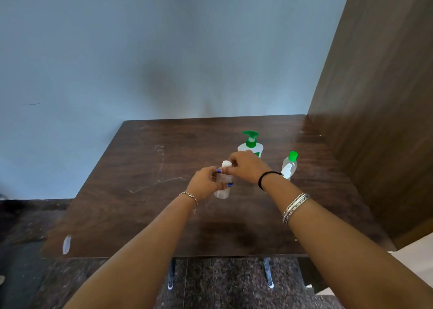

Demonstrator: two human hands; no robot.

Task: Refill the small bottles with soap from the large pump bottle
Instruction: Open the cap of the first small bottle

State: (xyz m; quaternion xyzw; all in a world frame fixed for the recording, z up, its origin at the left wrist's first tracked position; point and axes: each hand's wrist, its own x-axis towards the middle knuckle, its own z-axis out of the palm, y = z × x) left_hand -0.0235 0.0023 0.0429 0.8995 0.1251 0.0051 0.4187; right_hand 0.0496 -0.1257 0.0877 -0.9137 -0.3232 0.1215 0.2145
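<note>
A small clear bottle (222, 191) with a white cap (226, 163) is held over the middle of the dark wooden table (140, 215). My left hand (206, 182) grips its body from the left. My right hand (246, 166) pinches the white cap from the right. Behind my right hand stands the large pump bottle (251, 142) with a green pump head. A second small bottle (290, 165) with a green cap stands upright to its right, partly behind my right wrist.
A brown wooden panel (375, 98) rises along the table's right side and a pale blue wall (164, 51) stands behind it. A small white scrap (66, 243) lies at the table's front left corner. Speckled floor shows below the front edge.
</note>
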